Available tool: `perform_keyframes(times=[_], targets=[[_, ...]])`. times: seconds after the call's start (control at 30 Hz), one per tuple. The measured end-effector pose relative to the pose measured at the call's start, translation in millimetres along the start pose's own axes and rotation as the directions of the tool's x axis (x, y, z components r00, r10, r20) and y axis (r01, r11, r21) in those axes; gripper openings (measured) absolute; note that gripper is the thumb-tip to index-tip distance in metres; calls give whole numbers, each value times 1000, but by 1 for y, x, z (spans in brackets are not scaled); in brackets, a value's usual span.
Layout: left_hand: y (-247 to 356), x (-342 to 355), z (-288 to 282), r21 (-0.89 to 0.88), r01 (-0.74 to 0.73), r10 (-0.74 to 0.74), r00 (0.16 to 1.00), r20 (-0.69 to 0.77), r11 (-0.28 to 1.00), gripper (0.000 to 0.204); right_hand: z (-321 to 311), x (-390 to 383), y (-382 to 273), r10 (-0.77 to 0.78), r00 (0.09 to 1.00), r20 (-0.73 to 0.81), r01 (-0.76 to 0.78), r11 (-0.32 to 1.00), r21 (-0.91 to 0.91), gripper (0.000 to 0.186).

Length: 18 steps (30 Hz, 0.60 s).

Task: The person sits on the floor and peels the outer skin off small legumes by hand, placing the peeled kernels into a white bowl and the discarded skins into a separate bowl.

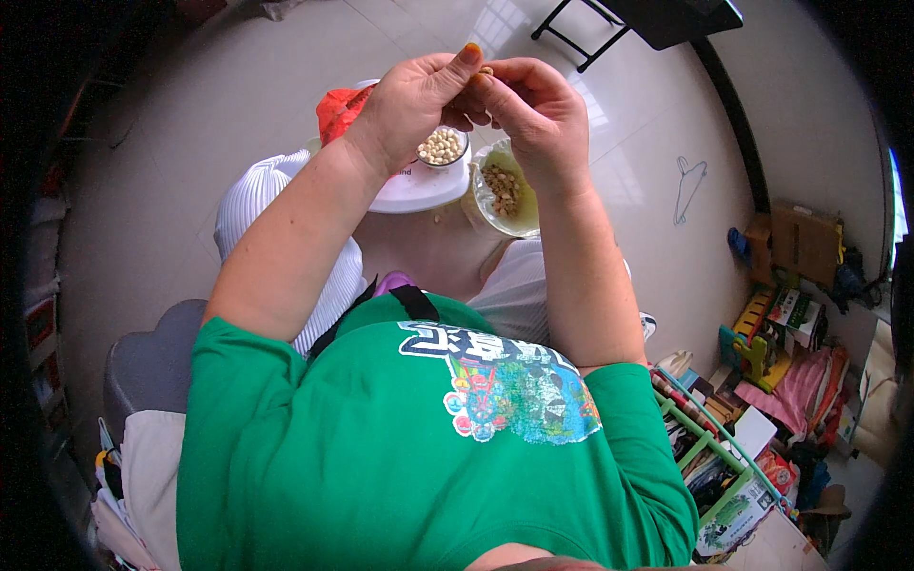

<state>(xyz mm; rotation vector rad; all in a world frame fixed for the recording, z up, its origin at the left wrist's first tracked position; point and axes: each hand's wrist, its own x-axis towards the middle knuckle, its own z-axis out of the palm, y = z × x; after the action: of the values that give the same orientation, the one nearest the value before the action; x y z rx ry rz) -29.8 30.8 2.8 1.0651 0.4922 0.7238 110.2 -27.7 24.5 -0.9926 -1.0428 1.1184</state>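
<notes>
My left hand (405, 100) and my right hand (541, 109) meet above a small white stool, both with their fingers pinched together. A small yellowish-brown nut or seed (486, 70) shows between the fingertips, held by both hands; its exact kind is too small to tell. The left thumbnail is stained orange. Just below the hands, a clear bowl (464, 158) of pale, round kernels (440, 146) rests on the stool (419, 198). Beside it, under my right wrist, a bin (520, 226) with a plastic liner holds brownish shells (502, 188).
A red plastic bag (337, 113) lies on the stool's far left, partly behind my left hand. A clothes hanger (689, 186) is on the tiled floor to the right. Crowded shelving (709, 443) and a cardboard box (804, 240) stand at right; a black folding-leg table (671, 21) is at the far right.
</notes>
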Motion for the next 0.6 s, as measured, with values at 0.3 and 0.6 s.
perform_keyframes(times=[0.3, 0.6], targets=[[1, -11, 2, 3, -223, 219, 961, 170, 975, 44, 2, -5, -4, -99, 994, 51, 94, 990, 101, 9], [-5, -10, 11, -46, -287, 290, 953, 82, 957, 35, 1, -2, 4, -76, 997, 22, 76, 997, 22, 15]])
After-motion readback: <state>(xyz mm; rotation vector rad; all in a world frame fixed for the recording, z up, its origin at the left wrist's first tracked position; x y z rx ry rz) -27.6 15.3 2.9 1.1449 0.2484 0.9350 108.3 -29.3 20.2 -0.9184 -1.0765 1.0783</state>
